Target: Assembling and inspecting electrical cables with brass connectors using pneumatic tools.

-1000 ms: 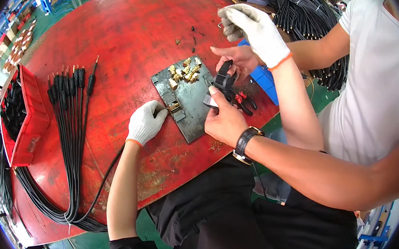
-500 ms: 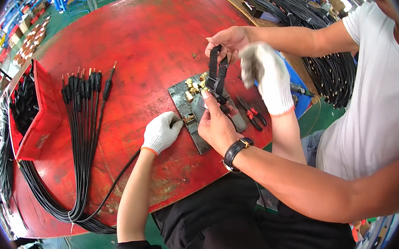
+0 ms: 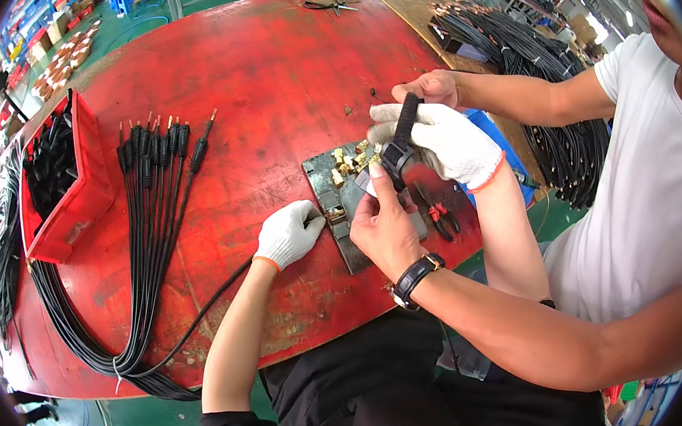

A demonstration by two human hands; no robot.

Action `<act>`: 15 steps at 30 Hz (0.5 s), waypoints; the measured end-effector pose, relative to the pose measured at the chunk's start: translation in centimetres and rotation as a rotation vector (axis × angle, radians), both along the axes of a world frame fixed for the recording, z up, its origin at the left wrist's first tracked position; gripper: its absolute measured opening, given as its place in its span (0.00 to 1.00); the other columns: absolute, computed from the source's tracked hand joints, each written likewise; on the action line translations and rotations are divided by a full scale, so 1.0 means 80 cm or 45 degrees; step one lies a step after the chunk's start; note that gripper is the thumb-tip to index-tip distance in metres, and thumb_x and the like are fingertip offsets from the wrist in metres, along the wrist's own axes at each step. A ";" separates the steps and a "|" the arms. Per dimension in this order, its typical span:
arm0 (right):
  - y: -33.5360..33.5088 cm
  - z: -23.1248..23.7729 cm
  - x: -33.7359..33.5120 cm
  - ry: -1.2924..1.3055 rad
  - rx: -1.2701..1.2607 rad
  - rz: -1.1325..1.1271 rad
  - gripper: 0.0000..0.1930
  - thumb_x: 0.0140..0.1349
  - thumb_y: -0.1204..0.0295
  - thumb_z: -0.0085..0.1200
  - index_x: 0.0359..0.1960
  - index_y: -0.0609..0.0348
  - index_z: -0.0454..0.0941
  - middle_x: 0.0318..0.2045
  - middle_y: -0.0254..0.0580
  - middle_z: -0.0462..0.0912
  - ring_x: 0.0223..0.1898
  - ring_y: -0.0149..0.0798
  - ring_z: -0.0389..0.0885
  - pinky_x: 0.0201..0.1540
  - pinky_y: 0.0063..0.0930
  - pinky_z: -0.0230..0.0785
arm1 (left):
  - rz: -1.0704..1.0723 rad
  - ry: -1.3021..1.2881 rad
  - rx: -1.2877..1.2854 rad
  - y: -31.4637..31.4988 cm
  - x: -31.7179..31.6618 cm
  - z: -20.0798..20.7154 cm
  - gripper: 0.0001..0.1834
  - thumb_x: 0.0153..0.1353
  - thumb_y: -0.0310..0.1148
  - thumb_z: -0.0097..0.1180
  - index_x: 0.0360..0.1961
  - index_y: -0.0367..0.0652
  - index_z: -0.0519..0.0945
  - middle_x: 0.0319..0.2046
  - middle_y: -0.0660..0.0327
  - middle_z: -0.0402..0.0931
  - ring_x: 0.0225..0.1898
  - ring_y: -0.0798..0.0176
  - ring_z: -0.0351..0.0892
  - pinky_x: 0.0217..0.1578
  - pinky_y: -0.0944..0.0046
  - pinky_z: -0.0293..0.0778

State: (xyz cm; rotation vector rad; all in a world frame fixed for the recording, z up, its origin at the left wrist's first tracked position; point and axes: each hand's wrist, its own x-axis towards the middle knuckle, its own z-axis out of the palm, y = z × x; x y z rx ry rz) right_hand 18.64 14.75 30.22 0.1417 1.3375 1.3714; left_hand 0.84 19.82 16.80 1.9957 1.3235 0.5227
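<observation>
My left hand [image 3: 290,234], in a white knit glove, is closed around the end of a black cable [image 3: 222,297] beside a dark metal block [image 3: 353,253]. My right hand [image 3: 459,146], also gloved, reaches left with its fingers stretched out. Across those fingers passes a black strap [image 3: 407,118] with a dark buckle-like piece [image 3: 395,157]. A co-worker's bare hands hold the strap: one hand [image 3: 432,87] at its far end, the other hand [image 3: 384,229] at its near end, over the block. Small brass pieces [image 3: 344,162] lie on the block.
Red-handled pliers [image 3: 442,218] lie right of the block, near a blue tray [image 3: 507,148]. On the left are a red bin [image 3: 96,183] of black parts and a bundle of black cables [image 3: 139,290]. Scissors [image 3: 329,5] lie at the far edge. The co-worker's forearm crosses mine.
My right hand has moved left and its fingers have stretched out at the strap. The co-worker has shifted the strap across them. My left hand keeps its place by the block.
</observation>
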 end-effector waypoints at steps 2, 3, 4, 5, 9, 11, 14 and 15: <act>0.007 0.000 0.005 -0.083 0.042 0.030 0.21 0.66 0.53 0.74 0.33 0.61 0.88 0.23 0.35 0.84 0.20 0.27 0.77 0.23 0.25 0.75 | -0.001 -0.011 0.025 0.001 0.002 -0.002 0.13 0.66 0.43 0.64 0.40 0.44 0.87 0.37 0.50 0.87 0.41 0.43 0.87 0.42 0.48 0.81; 0.010 0.000 0.005 -0.069 0.028 0.009 0.20 0.66 0.53 0.74 0.33 0.61 0.88 0.23 0.35 0.84 0.21 0.26 0.77 0.24 0.25 0.75 | -0.009 -0.014 0.027 0.002 0.001 -0.003 0.13 0.66 0.43 0.65 0.40 0.44 0.87 0.37 0.50 0.87 0.41 0.43 0.87 0.42 0.47 0.80; -0.002 0.031 0.032 -0.133 0.069 -0.116 0.20 0.66 0.53 0.74 0.33 0.60 0.88 0.23 0.35 0.84 0.22 0.25 0.78 0.24 0.25 0.76 | -0.120 -0.095 0.086 0.012 0.042 0.017 0.13 0.66 0.43 0.65 0.40 0.44 0.87 0.37 0.50 0.87 0.41 0.43 0.87 0.42 0.47 0.80; 0.005 0.034 0.019 -0.117 0.059 0.021 0.20 0.67 0.53 0.73 0.34 0.61 0.89 0.25 0.34 0.85 0.24 0.24 0.79 0.26 0.24 0.77 | -0.081 -0.057 0.067 0.008 0.023 0.009 0.13 0.66 0.43 0.65 0.40 0.44 0.87 0.37 0.50 0.87 0.41 0.43 0.87 0.42 0.47 0.80; 0.019 0.053 -0.006 0.147 0.037 0.120 0.21 0.67 0.52 0.72 0.36 0.62 0.91 0.26 0.33 0.87 0.29 0.22 0.80 0.36 0.21 0.77 | -0.022 0.003 -0.036 0.002 -0.001 0.009 0.13 0.66 0.43 0.64 0.41 0.44 0.87 0.38 0.50 0.87 0.42 0.43 0.87 0.44 0.47 0.81; 0.031 0.068 -0.011 0.143 -0.006 0.007 0.21 0.69 0.53 0.71 0.35 0.62 0.90 0.26 0.32 0.86 0.31 0.21 0.80 0.38 0.21 0.76 | -0.045 0.002 -0.032 0.005 0.009 0.015 0.13 0.67 0.43 0.63 0.40 0.45 0.87 0.38 0.50 0.87 0.43 0.43 0.87 0.44 0.47 0.81; 0.044 0.084 -0.014 0.028 0.038 -0.006 0.21 0.69 0.53 0.71 0.32 0.62 0.89 0.25 0.31 0.84 0.29 0.21 0.77 0.37 0.23 0.76 | -0.047 -0.025 -0.038 0.007 0.013 0.008 0.13 0.67 0.43 0.63 0.41 0.45 0.87 0.38 0.50 0.88 0.42 0.44 0.88 0.45 0.47 0.81; 0.046 0.086 -0.011 0.267 0.051 -0.036 0.22 0.69 0.52 0.71 0.31 0.62 0.89 0.24 0.32 0.84 0.29 0.22 0.77 0.37 0.23 0.76 | -0.040 -0.025 -0.036 0.007 0.014 0.007 0.13 0.67 0.43 0.63 0.41 0.45 0.87 0.38 0.51 0.88 0.43 0.44 0.88 0.45 0.48 0.81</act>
